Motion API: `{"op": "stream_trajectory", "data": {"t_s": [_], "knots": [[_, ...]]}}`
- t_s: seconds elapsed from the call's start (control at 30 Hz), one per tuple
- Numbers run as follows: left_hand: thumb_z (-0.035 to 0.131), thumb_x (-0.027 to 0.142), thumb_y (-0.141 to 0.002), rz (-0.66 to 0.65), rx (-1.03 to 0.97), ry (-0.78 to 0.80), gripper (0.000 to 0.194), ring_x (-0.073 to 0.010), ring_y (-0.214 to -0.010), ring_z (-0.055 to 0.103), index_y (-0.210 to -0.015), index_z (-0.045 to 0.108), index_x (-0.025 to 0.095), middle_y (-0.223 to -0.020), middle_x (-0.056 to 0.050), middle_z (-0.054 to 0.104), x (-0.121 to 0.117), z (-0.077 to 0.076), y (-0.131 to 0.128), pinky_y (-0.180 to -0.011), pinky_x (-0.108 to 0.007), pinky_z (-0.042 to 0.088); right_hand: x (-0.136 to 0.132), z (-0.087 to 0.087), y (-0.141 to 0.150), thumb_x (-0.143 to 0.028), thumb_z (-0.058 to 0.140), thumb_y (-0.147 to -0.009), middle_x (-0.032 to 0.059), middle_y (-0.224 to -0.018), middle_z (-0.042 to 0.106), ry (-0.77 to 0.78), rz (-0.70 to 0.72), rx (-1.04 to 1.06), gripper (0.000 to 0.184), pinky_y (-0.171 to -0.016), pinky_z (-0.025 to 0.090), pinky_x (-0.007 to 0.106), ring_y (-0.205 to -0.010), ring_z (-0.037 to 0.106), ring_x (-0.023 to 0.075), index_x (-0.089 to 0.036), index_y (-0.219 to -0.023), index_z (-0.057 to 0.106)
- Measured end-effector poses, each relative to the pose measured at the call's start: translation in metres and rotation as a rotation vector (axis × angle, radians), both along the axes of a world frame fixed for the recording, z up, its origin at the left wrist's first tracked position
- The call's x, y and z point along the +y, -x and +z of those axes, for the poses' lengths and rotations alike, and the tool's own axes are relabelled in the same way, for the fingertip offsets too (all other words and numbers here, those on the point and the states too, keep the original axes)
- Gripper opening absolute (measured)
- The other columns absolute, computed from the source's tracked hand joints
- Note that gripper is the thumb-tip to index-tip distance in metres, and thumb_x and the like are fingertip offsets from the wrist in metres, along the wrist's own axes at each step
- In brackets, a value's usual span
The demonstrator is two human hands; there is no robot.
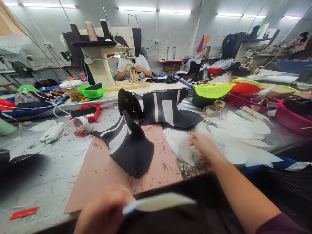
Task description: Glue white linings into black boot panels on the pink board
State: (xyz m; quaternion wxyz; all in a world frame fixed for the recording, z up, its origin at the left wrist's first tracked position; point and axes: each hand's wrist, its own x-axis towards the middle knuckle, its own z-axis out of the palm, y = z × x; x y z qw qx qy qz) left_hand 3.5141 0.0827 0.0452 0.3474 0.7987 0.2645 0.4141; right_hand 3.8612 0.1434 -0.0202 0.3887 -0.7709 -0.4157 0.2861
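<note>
My left hand (104, 211) is near the table's front edge, closed on a thin white curved piece (158, 201) that sticks out to the right. My right hand (203, 146) reaches over the table and touches a white piece (185, 151) at the edge of a spread of several white shaped pieces (243, 139); its fingers are blurred. A black shoe upper with white stripes (129, 146) lies on a pink cutting mat (102, 169). A second black and white upper (165, 109) sits behind it.
Yellow-green basket (213, 88), orange bowl (246, 87) and pink tub (291, 118) stand at the right. Green bowl (92, 91), phone on red tray (84, 112), thread spool (81, 123) sit left. A person sews at a machine (109, 52) across the table.
</note>
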Motion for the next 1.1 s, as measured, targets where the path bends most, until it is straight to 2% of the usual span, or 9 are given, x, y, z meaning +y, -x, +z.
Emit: {"op": "stream_trajectory", "data": {"t_s": [0.1,0.17,0.27,0.4,0.5,0.7,0.8,0.9,1.1], "knots": [[0.062,0.025,-0.077,0.412,-0.220,0.252,0.008,-0.0150,-0.066,0.061,-0.081,0.056,0.021,-0.075,-0.001,0.063,0.018,0.003,0.001,-0.060,-0.022,0.052,-0.007,0.007,0.028,-0.025,0.065,-0.066,0.0227,-0.136,0.036,-0.059,0.108,-0.226,0.067,-0.070,0.045,0.037,-0.093,0.057,0.0300,-0.011,-0.127,0.044],[0.066,0.031,-0.071,0.499,-0.308,0.400,0.020,-0.0137,-0.058,0.059,-0.082,0.054,0.019,-0.066,0.001,0.060,0.036,0.004,-0.006,-0.056,-0.023,0.051,-0.014,0.012,0.059,-0.037,0.071,-0.060,0.0186,-0.143,0.024,-0.167,0.409,-0.219,0.084,-0.076,0.046,0.040,-0.098,0.055,0.0297,-0.016,-0.134,0.036],[0.067,0.034,-0.061,0.412,-0.305,0.635,0.027,-0.0136,-0.055,0.055,-0.073,0.049,0.018,-0.058,0.003,0.054,0.068,0.006,-0.021,-0.052,-0.024,0.048,-0.013,0.016,0.106,-0.056,0.062,-0.066,0.0129,-0.121,0.050,-0.335,0.763,0.227,0.071,-0.076,0.047,0.035,-0.093,0.056,0.0223,-0.018,-0.123,0.043],[0.057,0.031,-0.053,0.362,-0.298,0.981,0.024,-0.0133,-0.060,0.052,-0.070,0.045,0.018,-0.062,0.004,0.050,0.092,-0.010,-0.025,-0.059,-0.025,0.046,0.011,0.008,0.145,-0.053,0.044,-0.075,0.0018,-0.071,0.055,-0.231,0.519,0.540,0.040,-0.060,0.044,0.028,-0.065,0.052,0.0142,-0.016,-0.086,0.055],[0.051,0.030,-0.053,0.389,-0.259,1.099,0.020,-0.0113,-0.058,0.046,-0.066,0.041,0.019,-0.061,0.004,0.044,0.085,-0.034,-0.013,-0.060,-0.025,0.043,0.021,-0.004,0.153,-0.045,0.056,-0.065,-0.0008,-0.059,0.050,-0.018,0.582,0.525,0.029,-0.056,0.040,0.026,-0.058,0.048,0.0130,-0.017,-0.063,0.051],[0.046,0.026,-0.056,0.400,-0.116,1.055,0.014,-0.0102,-0.055,0.033,-0.058,0.034,0.019,-0.057,0.005,0.034,0.060,-0.060,0.011,-0.050,-0.021,0.029,0.001,-0.015,0.155,-0.037,0.050,-0.073,0.0001,-0.067,0.056,0.053,0.592,0.212,0.021,-0.058,0.039,0.027,-0.065,0.053,0.0158,-0.019,-0.062,0.047],[0.045,0.023,-0.065,0.401,0.263,0.771,0.005,-0.0131,-0.060,0.038,-0.064,0.041,0.020,-0.061,0.005,0.041,0.065,-0.058,0.019,-0.052,-0.024,0.028,-0.005,-0.013,0.156,-0.030,0.053,-0.072,0.0038,-0.086,0.062,0.039,0.646,0.083,0.017,-0.067,0.040,0.028,-0.078,0.057,0.0175,-0.019,-0.059,0.048],[0.041,0.023,-0.072,0.394,0.600,0.490,0.007,-0.0151,-0.062,0.043,-0.065,0.042,0.020,-0.064,0.003,0.045,0.075,-0.056,0.028,-0.053,-0.026,0.029,-0.002,-0.009,0.156,-0.029,0.052,-0.075,0.0025,-0.080,0.062,0.081,0.671,-0.029,0.016,-0.064,0.038,0.027,-0.074,0.056,0.0168,-0.019,-0.063,0.049],[0.046,0.024,-0.070,0.326,0.650,0.476,0.006,-0.0159,-0.061,0.048,-0.068,0.050,0.020,-0.065,0.002,0.051,0.085,-0.059,0.038,-0.053,-0.025,0.034,0.011,-0.006,0.157,-0.027,0.057,-0.076,-0.0001,-0.067,0.059,0.129,0.699,-0.145,0.016,-0.057,0.035,0.025,-0.065,0.053,0.0150,-0.019,-0.062,0.051]]}}
